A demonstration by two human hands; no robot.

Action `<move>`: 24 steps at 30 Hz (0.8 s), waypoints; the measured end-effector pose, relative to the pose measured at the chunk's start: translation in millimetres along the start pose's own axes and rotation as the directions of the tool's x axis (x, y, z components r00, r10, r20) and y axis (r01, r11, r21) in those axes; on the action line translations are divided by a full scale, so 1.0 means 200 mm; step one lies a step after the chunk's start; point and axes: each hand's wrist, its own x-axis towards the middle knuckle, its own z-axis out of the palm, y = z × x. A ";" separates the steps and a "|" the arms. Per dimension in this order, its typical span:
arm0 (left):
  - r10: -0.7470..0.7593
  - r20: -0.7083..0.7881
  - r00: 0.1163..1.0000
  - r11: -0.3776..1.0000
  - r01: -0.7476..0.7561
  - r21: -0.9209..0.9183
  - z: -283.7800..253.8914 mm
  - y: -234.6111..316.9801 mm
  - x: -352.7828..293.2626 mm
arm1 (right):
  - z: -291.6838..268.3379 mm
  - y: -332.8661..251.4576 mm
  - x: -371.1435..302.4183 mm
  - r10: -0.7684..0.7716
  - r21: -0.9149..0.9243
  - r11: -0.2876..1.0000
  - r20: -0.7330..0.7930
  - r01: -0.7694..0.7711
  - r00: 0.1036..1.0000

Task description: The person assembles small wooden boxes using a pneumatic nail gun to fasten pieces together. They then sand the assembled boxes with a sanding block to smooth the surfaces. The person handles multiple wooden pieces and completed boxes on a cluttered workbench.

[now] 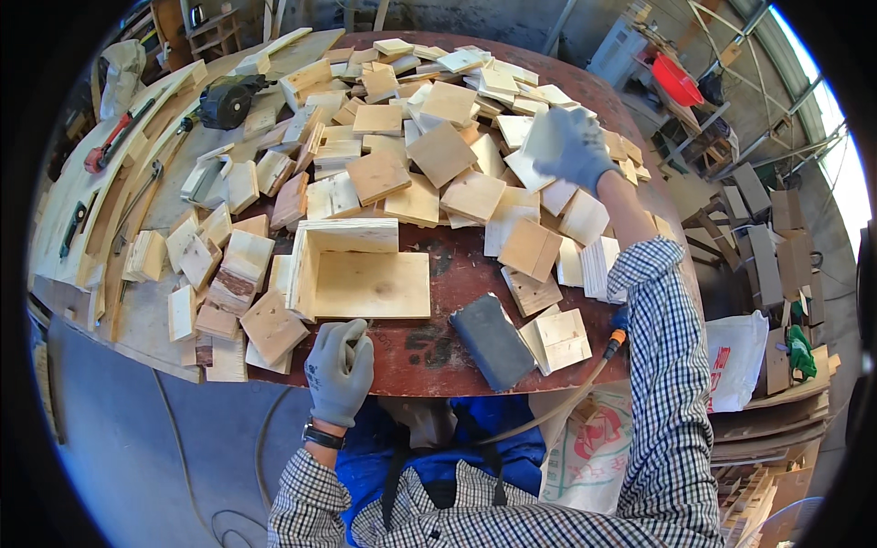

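My left hand [340, 373], in a grey glove, rests at the table's near edge with its fingers curled; whatever they may hold is hidden. Just beyond it sits an L-shaped assembly of joined wooden boards [373, 285], with one board flat and others upright along its left and far sides. Stretched out to the far right, my gloved right hand [577, 146] is over the heap of small wooden blocks [442, 153], at a pale block. Motion blurs its fingers, so its grip is unclear. A dark grey rectangular block [493, 342] lies tilted near the front edge.
A hose with an orange fitting [617, 340] crosses the table's front right edge. Long boards [87, 205] with hand tools lie at left, by a black round-bodied tool [228, 100]. More blocks [239, 265] stand left of the assembly. A white sack [589, 447] hangs below.
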 end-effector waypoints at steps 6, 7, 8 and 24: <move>-0.028 0.017 0.999 1.000 0.028 0.005 0.00 0.02 -0.01 | -0.04 0.05 0.04 -0.388 -0.066 0.914 0.142 0.400 0.911; -0.037 0.019 0.999 0.999 0.037 0.008 -0.01 0.01 0.00 | 0.00 0.02 0.04 -0.397 -0.060 0.903 0.258 0.425 0.880; -0.042 0.030 0.999 0.999 0.042 0.003 0.00 0.02 -0.01 | 0.04 0.03 0.03 -0.359 -0.051 0.918 0.313 0.393 0.879; -0.024 -0.004 1.000 0.999 0.024 -0.028 0.01 0.05 0.00 | -0.15 -0.07 -0.16 -0.074 -0.027 0.997 0.036 0.075 0.997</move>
